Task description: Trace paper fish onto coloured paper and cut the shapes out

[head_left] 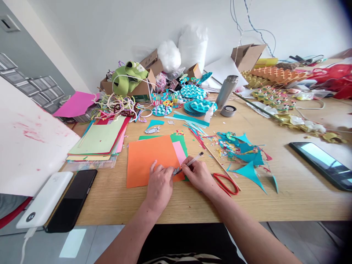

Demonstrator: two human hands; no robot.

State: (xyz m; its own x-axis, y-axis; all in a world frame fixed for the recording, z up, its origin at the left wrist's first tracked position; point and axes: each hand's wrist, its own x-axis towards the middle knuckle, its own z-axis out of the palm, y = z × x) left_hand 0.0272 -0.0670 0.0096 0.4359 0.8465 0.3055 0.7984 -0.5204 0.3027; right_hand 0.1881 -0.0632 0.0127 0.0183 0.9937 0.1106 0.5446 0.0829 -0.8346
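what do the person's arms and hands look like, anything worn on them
The left hand and right hand are ungloved, with no ring or watch visible. Both forearms are bare, no sleeves in view.

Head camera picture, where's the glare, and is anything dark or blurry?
Head view: pale glare on the screen of the right-hand phone; head view: right corners darkened, red plastic there rather soft; head view: orange sheet fairly evenly lit, pen readable.
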